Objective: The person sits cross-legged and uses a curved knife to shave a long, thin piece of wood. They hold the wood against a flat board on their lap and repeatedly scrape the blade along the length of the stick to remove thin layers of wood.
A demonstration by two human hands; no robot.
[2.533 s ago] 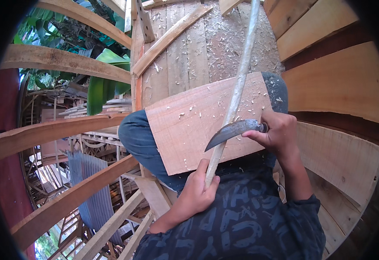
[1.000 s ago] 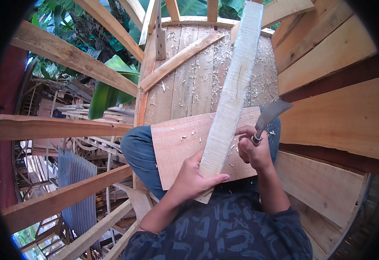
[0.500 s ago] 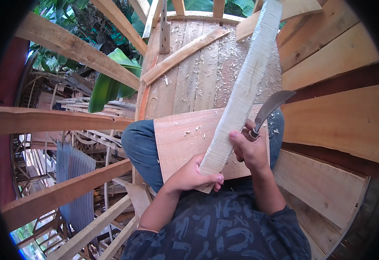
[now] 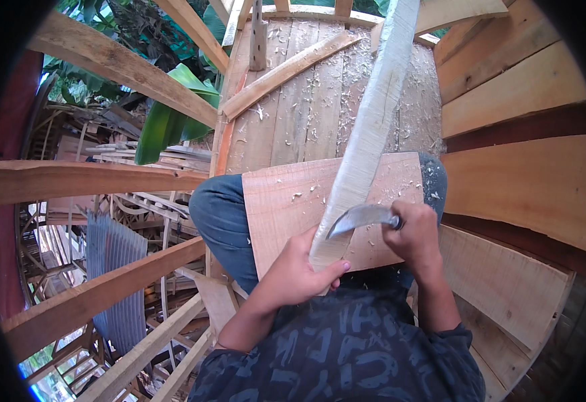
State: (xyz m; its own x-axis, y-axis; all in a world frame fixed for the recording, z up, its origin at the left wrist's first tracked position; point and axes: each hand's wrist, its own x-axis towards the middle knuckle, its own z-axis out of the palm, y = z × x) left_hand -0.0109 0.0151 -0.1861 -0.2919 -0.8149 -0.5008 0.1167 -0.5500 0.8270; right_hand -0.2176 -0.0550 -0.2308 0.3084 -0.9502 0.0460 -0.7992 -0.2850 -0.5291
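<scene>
My left hand (image 4: 304,266) grips the near end of a long pale wooden beam (image 4: 367,130), thumb on one side and fingers on the other. The beam slants up and away over my lap toward the far right. In my right hand (image 4: 413,234), fingers wrapped round the handle, is a knife with a curved blade (image 4: 362,216). Its blade points left and lies over the beam's near part, the tip by the beam's left edge; whether it cuts in, I cannot tell. Under the beam, a flat wooden board (image 4: 283,194) rests across my legs, with a few shavings on it.
Wood shavings (image 4: 353,87) litter the plank floor (image 4: 293,114) ahead. A loose wooden strip (image 4: 289,74) lies slantwise there. Wide planks (image 4: 521,187) line the right side; open beams (image 4: 105,291) frame the left, beyond which hang a banana leaf (image 4: 172,124) and corrugated sheet (image 4: 113,281).
My right hand has let go of the beam's side and turned the knife, so its blade swung from pointing up and right to lying leftward over the beam. The beam has tilted slightly left.
</scene>
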